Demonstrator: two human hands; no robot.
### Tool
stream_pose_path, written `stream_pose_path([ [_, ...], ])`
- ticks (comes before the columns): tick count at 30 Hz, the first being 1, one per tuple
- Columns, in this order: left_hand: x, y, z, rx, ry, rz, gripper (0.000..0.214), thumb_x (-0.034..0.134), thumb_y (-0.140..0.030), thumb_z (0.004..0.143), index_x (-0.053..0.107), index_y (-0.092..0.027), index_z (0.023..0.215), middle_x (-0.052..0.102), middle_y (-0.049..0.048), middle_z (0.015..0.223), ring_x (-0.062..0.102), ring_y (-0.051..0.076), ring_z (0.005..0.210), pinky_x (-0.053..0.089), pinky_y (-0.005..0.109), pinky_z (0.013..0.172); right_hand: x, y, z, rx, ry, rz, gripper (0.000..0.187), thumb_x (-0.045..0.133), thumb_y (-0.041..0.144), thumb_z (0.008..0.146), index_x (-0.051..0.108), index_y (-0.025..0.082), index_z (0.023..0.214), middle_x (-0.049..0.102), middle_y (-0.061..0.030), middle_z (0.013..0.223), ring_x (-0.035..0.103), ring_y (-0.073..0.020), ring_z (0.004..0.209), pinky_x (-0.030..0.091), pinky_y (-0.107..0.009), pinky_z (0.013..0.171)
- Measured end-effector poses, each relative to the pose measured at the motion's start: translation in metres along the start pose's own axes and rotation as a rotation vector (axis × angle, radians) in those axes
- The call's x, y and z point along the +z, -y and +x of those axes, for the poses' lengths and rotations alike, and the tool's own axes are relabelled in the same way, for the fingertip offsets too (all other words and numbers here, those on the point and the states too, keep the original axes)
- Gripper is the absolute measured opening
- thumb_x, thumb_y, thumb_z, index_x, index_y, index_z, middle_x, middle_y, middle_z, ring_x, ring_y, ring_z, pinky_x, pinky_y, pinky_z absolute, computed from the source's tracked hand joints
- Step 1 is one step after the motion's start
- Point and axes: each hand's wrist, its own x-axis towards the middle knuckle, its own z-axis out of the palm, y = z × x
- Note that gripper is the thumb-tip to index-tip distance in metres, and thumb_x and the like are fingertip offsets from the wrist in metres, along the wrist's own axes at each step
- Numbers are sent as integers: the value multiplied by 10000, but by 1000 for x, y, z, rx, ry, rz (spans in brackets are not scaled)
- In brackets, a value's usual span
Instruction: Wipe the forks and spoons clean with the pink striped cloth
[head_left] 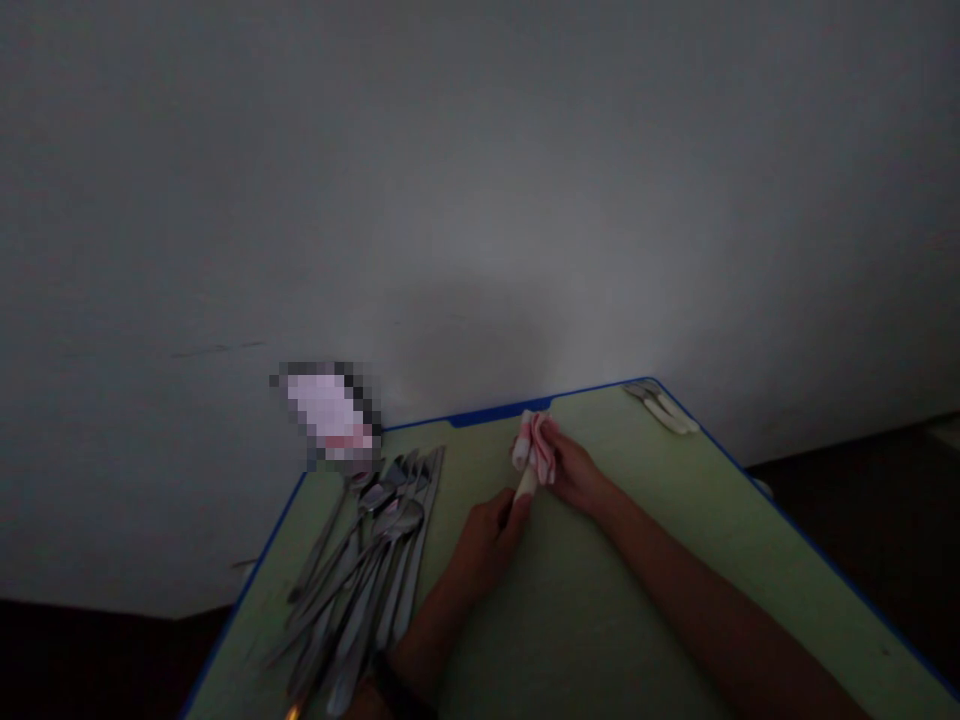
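Observation:
Near the middle of the table, my left hand (489, 538) is closed on the pale handle (527, 484) of a piece of cutlery. A pink and white cloth (537, 446) is bunched around its far end, so I cannot tell which kind of cutlery it is. My right hand (574, 468) grips the cloth from the right side. Left of my left hand lies a pile of metal cutlery (375, 560), with several spoons and other long-handled pieces. White-handled cutlery (667, 408), apparently including a fork, rests at the far right corner.
The pale green table (600, 620) has a blue edge and stands against a grey wall (480, 200). A pixelated bright object (326, 410) is at the table's far left corner, just behind the cutlery pile. Dark floor (862, 490) shows on the right.

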Motion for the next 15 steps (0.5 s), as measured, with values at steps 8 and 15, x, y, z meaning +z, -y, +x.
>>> stream_pose_path([
  [8, -3, -5, -1, -36, -11, -164, 370, 308, -412, 891, 500, -162, 698, 456, -30, 576, 434, 114, 526, 307, 221, 505, -1, 2, 4, -111, -44, 149, 189, 579, 361, 786, 592, 217, 907, 655, 9, 827, 605, -120, 743, 484, -279, 761],
  [15, -2, -7, -2, -47, 8, -313, 298, 330, -411, 890, 493, -168, 833, 414, -62, 543, 385, 99, 475, 295, 203, 464, 0, 2, 5, -133, -121, 142, 158, 528, 341, 823, 577, 224, 917, 654, 6, 787, 611, -122, 712, 503, -286, 724],
])
